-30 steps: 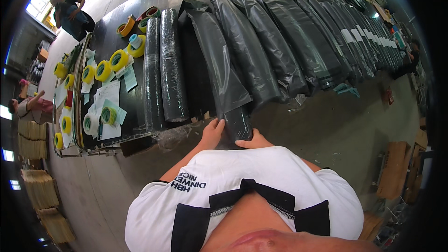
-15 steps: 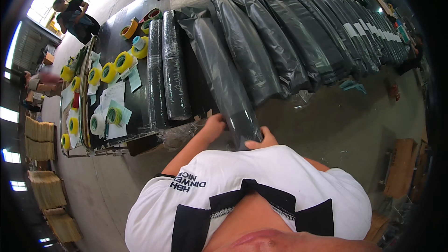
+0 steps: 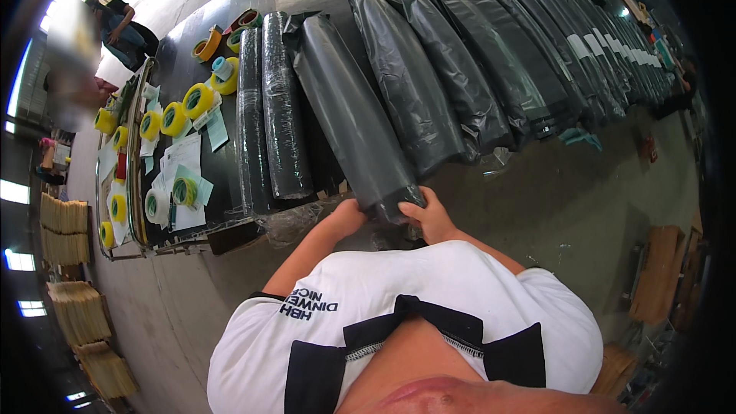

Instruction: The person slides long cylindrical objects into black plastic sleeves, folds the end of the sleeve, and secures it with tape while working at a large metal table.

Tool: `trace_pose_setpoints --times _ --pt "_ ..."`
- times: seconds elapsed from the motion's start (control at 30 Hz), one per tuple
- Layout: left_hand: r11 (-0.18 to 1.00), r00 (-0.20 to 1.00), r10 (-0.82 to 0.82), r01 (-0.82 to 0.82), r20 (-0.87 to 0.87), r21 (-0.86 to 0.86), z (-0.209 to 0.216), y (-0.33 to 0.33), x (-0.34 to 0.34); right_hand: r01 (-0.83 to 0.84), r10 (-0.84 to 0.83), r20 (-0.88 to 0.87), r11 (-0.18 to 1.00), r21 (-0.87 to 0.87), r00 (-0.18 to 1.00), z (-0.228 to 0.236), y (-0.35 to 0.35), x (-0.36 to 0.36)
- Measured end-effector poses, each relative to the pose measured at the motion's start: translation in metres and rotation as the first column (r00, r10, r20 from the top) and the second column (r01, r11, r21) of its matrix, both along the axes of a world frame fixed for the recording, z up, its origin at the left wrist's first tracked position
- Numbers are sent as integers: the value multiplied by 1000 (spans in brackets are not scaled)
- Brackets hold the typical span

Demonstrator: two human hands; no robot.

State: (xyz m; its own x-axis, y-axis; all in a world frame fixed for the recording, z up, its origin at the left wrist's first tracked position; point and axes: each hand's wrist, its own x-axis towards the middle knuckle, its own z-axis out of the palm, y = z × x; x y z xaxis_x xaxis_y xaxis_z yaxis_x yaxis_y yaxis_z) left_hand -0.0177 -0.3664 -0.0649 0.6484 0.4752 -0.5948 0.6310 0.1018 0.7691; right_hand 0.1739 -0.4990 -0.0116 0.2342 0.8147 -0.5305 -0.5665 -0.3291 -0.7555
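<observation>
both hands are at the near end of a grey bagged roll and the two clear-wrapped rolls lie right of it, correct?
No: the two clear-wrapped rolls lie left of the grey bagged roll in the head view. The left hand and right hand are at its near end.

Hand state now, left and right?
Left hand: at near end of grey bagged roll; grip hidden, can't tell.
Right hand: closed, holding that same end.

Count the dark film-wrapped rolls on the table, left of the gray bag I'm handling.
2. The left roll lies beside the loose papers; the right roll lies next to it, on the side toward the gray bag. No others show there.
</observation>
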Motion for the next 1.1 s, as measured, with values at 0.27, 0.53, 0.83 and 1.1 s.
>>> trace_pose_setpoints --times 0.27,0.53,0.83,1.1 --pt "924 927 -367 372 74 -81 85 -48 41 55 277 -822 936 348 497 -57 -108 36" --pt "922 926 378 -376 -5 97 81 126 41 -67 187 531 969 -237 826 -11 -141 66" --pt "491 512 725 -853 460 176 41 415 85 -51 56 102 998 -46 993 -34 -139 56" --pt "613 170 482 -767 860 -192 82 500 132 296 -308 -82 947 -127 948 -35 -154 9"
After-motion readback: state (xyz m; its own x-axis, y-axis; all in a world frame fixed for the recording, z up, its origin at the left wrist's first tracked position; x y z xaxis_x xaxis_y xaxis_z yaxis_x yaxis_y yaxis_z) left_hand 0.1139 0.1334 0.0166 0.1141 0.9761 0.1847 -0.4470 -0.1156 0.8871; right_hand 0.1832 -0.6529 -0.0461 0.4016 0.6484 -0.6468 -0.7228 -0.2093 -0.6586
